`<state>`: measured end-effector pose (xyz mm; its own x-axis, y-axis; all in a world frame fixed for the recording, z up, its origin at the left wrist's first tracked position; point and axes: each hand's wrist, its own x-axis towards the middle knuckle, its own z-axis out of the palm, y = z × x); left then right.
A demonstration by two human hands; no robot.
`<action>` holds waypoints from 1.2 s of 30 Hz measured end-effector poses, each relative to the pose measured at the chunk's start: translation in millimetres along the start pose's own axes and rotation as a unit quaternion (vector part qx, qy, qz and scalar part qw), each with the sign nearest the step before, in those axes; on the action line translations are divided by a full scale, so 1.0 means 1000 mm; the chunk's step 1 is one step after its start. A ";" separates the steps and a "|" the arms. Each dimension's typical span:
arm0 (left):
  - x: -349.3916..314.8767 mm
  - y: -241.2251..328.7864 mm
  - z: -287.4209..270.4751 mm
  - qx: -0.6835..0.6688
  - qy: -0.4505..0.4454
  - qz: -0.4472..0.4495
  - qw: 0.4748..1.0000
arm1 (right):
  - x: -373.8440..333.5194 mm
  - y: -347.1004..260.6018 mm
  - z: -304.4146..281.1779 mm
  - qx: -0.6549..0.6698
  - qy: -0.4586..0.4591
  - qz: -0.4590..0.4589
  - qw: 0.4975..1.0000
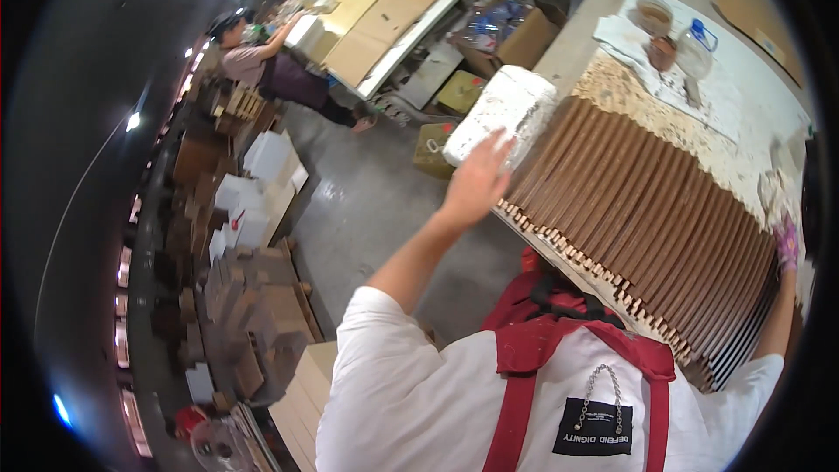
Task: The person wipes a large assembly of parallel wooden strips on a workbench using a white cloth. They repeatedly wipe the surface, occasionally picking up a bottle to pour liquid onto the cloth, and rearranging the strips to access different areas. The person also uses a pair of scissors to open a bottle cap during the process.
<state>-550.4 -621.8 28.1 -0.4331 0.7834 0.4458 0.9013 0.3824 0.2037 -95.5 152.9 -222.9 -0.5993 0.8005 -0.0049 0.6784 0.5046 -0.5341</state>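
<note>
My bare left hand [479, 177] has its fingers stretched out over the near end of a white foam-like block [511, 109], which has dark specks on it. The block sits at the left edge of the worktable, beside a wide row of brown-coated wooden strips [651, 227]. The strips lie side by side, with pale bare ends toward me. My right hand [788, 246], in a pink and purple glove, is at the row's right end. It grips a stained off-white rag [776, 190]; its fingertips are partly hidden.
Beyond the strips, white sheeting [629, 31] carries a clear tub [652, 15], a brown lump [662, 53] and a clear jug [696, 48] with a blue handle. A person [271, 70] works at another table [384, 22]. Cardboard stacks [262, 297] stand at left.
</note>
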 end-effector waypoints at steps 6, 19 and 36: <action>-0.090 0.018 0.023 -0.026 0.022 -0.120 0.992 | 0.026 -0.016 -0.079 0.032 0.133 -0.092 0.986; -0.066 0.008 0.041 -0.156 -0.102 -0.078 0.979 | -0.228 -0.542 -0.019 0.126 -0.186 -0.327 0.918; -0.090 -0.015 0.076 -0.172 -0.147 -0.009 0.974 | -0.247 -0.603 0.061 -0.003 -0.174 -0.295 0.939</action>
<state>-526.0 -661.0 -81.4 -0.3872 0.9041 0.1808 0.8218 0.2495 0.5123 -382.7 -369.2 49.0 -0.9740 0.2260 0.0137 0.1853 0.8304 -0.5255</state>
